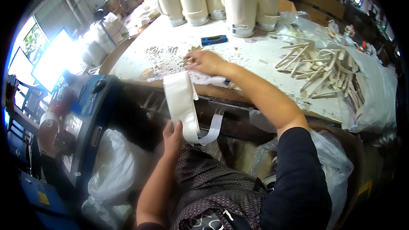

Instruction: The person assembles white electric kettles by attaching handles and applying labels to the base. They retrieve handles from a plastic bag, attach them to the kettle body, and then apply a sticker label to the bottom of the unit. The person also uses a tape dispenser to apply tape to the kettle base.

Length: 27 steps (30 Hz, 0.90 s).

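My left hand (172, 138) is closed on the lower part of a white strip (179, 98). The strip looks like a flattened roll of labels or tape, and its loose end curls up to the right over my lap. Over the white table (255, 64), near its front edge, my right hand (206, 62) has its fingers bent in and the fingertips close together. Whatever is between them is too small to make out. Small brownish bits (159, 50) lie scattered on the table around those fingers. A small blue box (214, 40) rests just beyond the hand.
Several cream vacuum jugs (240, 6) stand at the table's back. A pile of cream plastic handles (328, 70) lies at the right beside clear plastic bags (375, 89). Left of me are a blue machine (91, 102) and a white plastic bag (113, 162).
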{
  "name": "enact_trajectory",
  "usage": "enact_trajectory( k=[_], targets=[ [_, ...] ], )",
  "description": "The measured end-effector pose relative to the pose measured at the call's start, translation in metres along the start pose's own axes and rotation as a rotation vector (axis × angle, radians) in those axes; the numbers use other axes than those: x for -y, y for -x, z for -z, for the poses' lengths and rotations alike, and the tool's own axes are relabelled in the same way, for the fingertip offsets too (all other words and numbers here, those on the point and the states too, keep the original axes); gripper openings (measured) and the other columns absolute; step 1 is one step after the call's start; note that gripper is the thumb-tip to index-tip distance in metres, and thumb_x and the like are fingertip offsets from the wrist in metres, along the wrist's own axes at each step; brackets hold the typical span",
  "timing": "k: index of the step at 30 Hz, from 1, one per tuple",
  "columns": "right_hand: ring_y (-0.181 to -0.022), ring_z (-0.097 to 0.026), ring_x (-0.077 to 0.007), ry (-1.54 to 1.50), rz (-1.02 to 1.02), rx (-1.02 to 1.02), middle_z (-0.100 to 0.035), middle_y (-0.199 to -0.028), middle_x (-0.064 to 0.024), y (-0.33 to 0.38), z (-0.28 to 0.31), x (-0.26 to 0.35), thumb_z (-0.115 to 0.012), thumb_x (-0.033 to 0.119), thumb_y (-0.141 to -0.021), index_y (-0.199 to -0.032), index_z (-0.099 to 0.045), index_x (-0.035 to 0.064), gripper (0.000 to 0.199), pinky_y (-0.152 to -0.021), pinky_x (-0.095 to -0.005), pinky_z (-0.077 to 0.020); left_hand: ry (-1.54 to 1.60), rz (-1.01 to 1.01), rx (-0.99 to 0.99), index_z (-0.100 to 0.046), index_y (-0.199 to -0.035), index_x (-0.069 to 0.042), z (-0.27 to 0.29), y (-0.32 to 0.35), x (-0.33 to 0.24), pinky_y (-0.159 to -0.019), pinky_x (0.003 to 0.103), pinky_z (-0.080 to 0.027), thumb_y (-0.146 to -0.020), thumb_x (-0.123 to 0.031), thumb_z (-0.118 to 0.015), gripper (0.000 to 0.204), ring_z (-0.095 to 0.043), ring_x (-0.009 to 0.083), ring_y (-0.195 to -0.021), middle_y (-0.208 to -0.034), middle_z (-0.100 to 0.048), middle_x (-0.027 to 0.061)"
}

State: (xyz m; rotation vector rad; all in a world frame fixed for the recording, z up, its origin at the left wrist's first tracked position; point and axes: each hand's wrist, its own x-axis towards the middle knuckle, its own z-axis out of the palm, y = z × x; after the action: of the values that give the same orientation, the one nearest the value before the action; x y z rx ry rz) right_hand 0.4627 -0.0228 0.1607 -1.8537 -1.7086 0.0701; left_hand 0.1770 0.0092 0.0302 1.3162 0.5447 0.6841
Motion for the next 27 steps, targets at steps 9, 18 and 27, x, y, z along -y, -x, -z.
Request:
enact_trajectory(
  k=[9,18,27],
  targets=[
    [-0.141,-0.029,-0.0286,0.428,-0.44,-0.14,-0.033,-0.152,-0.0134,-0.06,-0.019,-0.163,-0.068,0.037,-0.086,-0.15,-0.027,0.0104,0.08,-0.116,-0.0397,-0.0267,-0.09,-0.231,0.185,-0.058,-0.122,0.001,-0.012,-0.109,-0.077,-0.082,0.026,-0.05,-0.099,-0.016,-0.057,0.029,-0.063,0.0107,-0.092,-0.106,-0.067,0.0045],
    [-0.139,-0.032,-0.0252,0.523,-0.53,0.054,-0.038,-0.148,-0.0139,-0.093,-0.027,-0.219,-0.064,0.05,-0.085,-0.142,-0.043,0.0126,0.071,-0.11,-0.0479,-0.0312,-0.1,0.254,0.155,-0.059,-0.113,0.006,-0.049,-0.238,-0.017,-0.068,0.028,-0.052,-0.095,-0.022,-0.062,0.034,-0.062,0.014,-0.08,-0.095,-0.066,0.0095],
    [-0.105,-0.064,-0.0292,0.382,-0.822,-0.096,-0.065,-0.113,-0.018,-0.067,-0.008,-0.223,-0.06,0.067,-0.078,-0.115,-0.061,-0.0007,0.077,-0.088,-0.0379,-0.0507,-0.49,0.253,0.171,-0.065,-0.1,0.009,-0.08,-0.277,-0.009,-0.063,0.033,-0.05,-0.086,-0.018,-0.069,0.031,-0.063,0.019,-0.069,-0.082,-0.068,0.013]
  ],
)
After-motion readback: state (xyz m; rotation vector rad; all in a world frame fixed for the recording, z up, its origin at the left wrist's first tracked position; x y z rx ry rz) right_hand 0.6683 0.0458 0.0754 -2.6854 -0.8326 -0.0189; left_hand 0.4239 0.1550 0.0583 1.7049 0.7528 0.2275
